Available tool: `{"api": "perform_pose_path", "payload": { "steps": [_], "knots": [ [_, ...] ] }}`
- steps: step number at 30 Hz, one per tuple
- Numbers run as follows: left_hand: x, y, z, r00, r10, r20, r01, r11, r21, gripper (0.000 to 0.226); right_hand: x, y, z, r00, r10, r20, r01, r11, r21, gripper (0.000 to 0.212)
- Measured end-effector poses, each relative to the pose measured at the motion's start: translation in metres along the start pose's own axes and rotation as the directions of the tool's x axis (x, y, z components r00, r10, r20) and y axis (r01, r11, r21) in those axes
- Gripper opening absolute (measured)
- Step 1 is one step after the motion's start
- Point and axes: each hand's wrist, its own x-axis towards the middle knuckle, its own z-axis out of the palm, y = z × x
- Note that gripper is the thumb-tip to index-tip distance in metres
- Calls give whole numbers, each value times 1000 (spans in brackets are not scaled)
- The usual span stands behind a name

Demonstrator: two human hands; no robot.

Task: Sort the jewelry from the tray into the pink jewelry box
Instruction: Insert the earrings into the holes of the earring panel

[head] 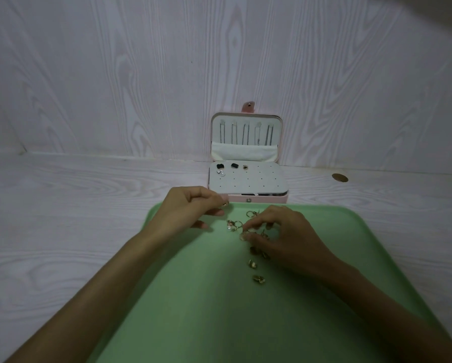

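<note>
Over the green tray (193, 310), the left hand (190, 208) pinches a small gold piece (225, 204) near the far rim. The right hand (285, 231) pinches another among the loose jewelry (253, 263) scattered there. Just beyond, on the table (62, 205), the pink jewelry box (266, 199) stands open, a few earrings (234, 166) pinned inside.

- I take the tray (206, 297) as landmark: the jewelry box (247, 179) stands just behind its far edge, lid upright against the wall (114, 74).
- Earrings (234, 166) sit in the box's back-left corner.
- Loose jewelry (253, 263) lies on the tray's far half.
- A round disc (339, 177) lies behind the tray, right of the box.
</note>
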Motion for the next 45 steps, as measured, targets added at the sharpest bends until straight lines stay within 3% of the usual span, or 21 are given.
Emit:
{"api": "perform_pose_path", "payload": {
  "steps": [2, 6, 9, 14, 18, 21, 23, 25, 27, 29, 31, 32, 39, 42, 45],
  "knots": [
    [0, -1, 0, 1000, -26, 2, 26, 999, -22, 11, 0, 1, -1, 1000, 17, 5, -17, 1000, -15, 6],
    [-1, -2, -2, 998, -53, -15, 53, 999, -12, 16, 4, -4, -5, 999, -8, 40, 8, 1000, -11, 21],
    [0, -2, -5, 997, -74, -30, 73, 996, -42, 19, 10, -15, -8, 999, -27, 25, 27, 999, 26, 12],
    [1, -2, -5, 994, -113, -7, 112, 990, -91, 21, 18, -28, 5, 995, -65, 75, 79, 977, -200, 18],
    [1, 0, -8, 994, -107, 19, 109, 983, -146, 22, 22, -29, 14, 996, -35, 77, 52, 973, -224, 12],
    [1, 0, -10, 996, -89, 29, 93, 983, -157, 20, 22, -29, 7, 998, -41, 47, 47, 992, -117, 9],
    [2, -1, -12, 996, -89, 28, 93, 982, -164, 16, 22, -32, -4, 998, 68, 0, -68, 991, 117, 8],
    [3, -2, -14, 995, -97, 31, 101, 978, -182, 8, 22, -37, -14, 956, 288, 52, -278, 842, 462, 11],
    [3, -1, -15, 993, -98, 57, 107, 979, -174, 3, 22, -39, -18, 863, 427, 270, -472, 492, 731, 20],
    [2, -1, -14, 990, -98, 105, 111, 985, -133, 8, 22, -40, -19, 793, 431, 429, -545, 190, 817, 19],
    [1, -2, -11, 984, -100, 147, 112, 991, -76, 16, 20, -43, -18, 759, 420, 497, -559, 30, 829, 13],
    [0, -3, -10, 982, -102, 161, 111, 993, -51, 19, 19, -44, -17, 760, 415, 501, -551, 2, 834, 11],
    [-6, 1, -1, 968, -114, 225, 110, 993, 32, 16, 16, -43, -13, 863, 354, 361, -441, 177, 880, 24],
    [-7, 1, 0, 970, -116, 212, 107, 993, 54, 20, 15, -44, -10, 907, 378, 187, -346, 412, 843, 12],
    [-7, 1, 1, 979, -88, 184, 82, 996, 40, 22, 12, -46, -8, 949, 316, 19, -236, 667, 707, 14]
  ]
}}
